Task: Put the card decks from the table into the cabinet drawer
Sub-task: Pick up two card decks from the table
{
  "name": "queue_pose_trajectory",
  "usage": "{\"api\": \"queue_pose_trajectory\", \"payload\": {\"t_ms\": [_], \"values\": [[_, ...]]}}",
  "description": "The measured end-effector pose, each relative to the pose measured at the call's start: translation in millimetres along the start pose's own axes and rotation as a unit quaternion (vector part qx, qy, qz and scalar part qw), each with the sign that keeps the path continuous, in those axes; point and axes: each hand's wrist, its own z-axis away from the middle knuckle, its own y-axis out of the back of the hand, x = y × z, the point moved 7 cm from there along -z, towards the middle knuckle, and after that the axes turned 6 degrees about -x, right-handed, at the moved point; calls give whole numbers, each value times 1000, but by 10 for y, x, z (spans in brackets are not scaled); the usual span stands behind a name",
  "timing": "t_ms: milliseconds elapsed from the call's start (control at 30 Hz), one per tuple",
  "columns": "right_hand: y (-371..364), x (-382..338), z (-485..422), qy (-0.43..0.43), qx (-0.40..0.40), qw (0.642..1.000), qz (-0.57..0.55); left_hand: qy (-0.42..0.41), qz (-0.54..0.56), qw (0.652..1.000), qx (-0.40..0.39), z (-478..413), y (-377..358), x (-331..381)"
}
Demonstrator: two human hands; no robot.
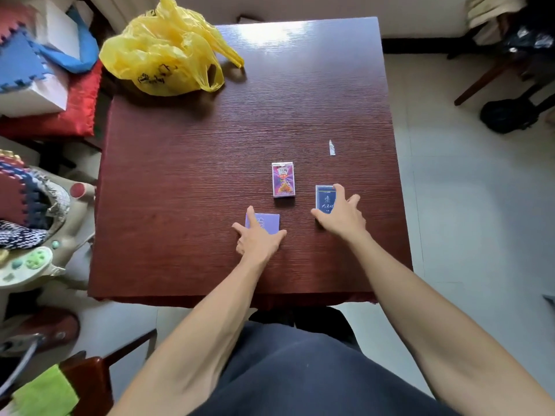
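Head view: three boxed card decks lie flat on the dark bench [180,175]. Left hand [258,241] spreads loose fingers over the pale purple deck [268,222]; right hand [341,216] likewise covers the navy deck [323,198], neither yet gripped. The colourful deck [283,180] lies apart. Light, stiff, likely slick boxes: pinch the long edges.

Home: wooden table [180,175], foam mats [18,61], toys [27,262].
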Motion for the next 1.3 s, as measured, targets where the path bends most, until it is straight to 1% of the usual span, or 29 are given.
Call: {"api": "queue_pose_trajectory", "payload": {"t_ms": [100, 167, 400, 500, 667, 767, 867, 933, 967, 1033, 1100, 1200, 1300], "values": [[-32, -76, -111, 1, 9, 1000, 6, -26, -8, 1000, 15, -61, -3, 61], [-69, -120, -187, -1, 1, 1000, 16, -45, -21, 999, 19, -91, -6, 112], [-143, -140, -271, 0, 8, 998, 57, -135, -105, 985, 7, -96, -58, 157], [-158, -112, -270, -4, -1, 999, 54, -161, -136, 977, 15, -65, -45, 122], [-180, -52, -227, -13, -16, 999, 25, -183, -193, 962, 56, -37, -44, 96], [-189, 26, -169, -21, -15, 999, -23, -179, -173, 967, 55, -37, -42, 79], [-173, 158, -44, -31, -21, 992, -120, -177, -82, 980, 37, -27, 12, 31], [-190, 275, 59, -45, -41, 974, -220, -187, 35, 982, 5, -11, 59, -19], [-210, 340, 120, -50, -55, 960, -271, -192, 103, 976, -13, 7, 83, -47], [-272, 476, 259, -55, -99, 926, -360, -183, 233, 953, -61, 62, 93, -114], [-359, 630, 447, -55, -158, 883, -438, -154, 328, 924, -124, 148, 16, -212], [-474, 900, 777, -46, -226, 818, -527, -92, 410, 890, -179, 364, -135, -431], [-585, 1179, 1111, -43, -258, 765, -589, -56, 446, 864, -228, 638, -303, -636]]}}
